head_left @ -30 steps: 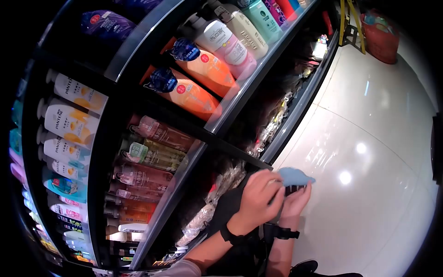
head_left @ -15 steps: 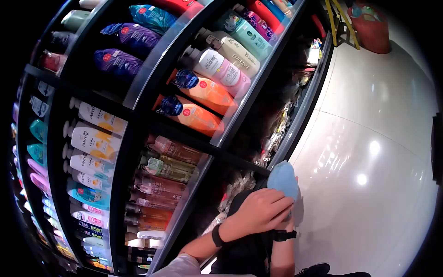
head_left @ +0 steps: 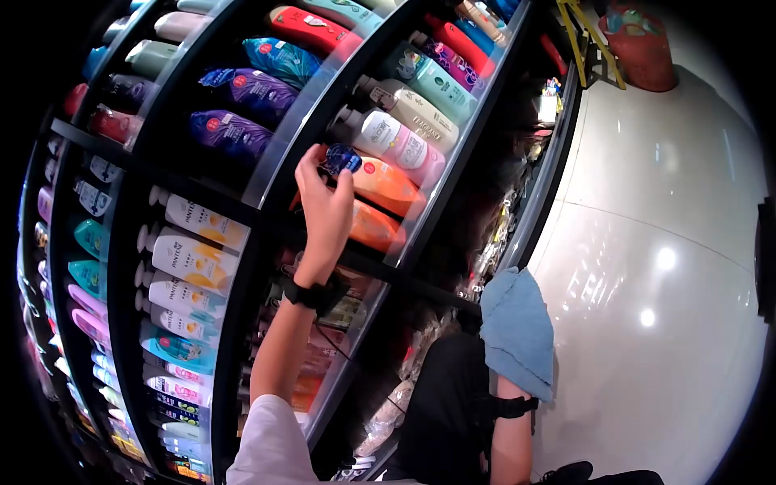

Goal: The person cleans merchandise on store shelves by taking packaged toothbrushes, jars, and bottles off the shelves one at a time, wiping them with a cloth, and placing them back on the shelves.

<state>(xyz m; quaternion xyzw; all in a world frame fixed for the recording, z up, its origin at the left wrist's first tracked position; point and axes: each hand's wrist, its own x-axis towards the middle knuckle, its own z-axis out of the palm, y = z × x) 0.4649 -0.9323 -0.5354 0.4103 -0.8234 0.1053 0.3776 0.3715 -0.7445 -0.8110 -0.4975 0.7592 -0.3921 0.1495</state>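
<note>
At the shelf, my left hand (head_left: 325, 214) has its fingers curled round the dark blue cap end of the upper orange bottle (head_left: 384, 186). The lower orange bottle (head_left: 373, 226) lies just beside this hand, its cap end hidden behind it. A light blue cloth (head_left: 519, 331) drapes over my right hand (head_left: 509, 388), low and to the right of the shelf. Only the base of that hand and the wrist show, so its fingers are hidden. Both wrists have black bands.
A white and pink pump bottle (head_left: 396, 145) stands beside the orange ones. White pump bottles (head_left: 194, 259) fill the compartment to the left. The shelf's clear front edge (head_left: 408, 238) runs diagonally. On the pale floor (head_left: 630, 242) are a red basket (head_left: 638, 48) and a yellow-legged stand (head_left: 594, 48).
My left hand has left the cloth and moved up and left to the orange bottles. The cloth now hangs spread over my right hand. The shelf has shifted slightly rightward in view.
</note>
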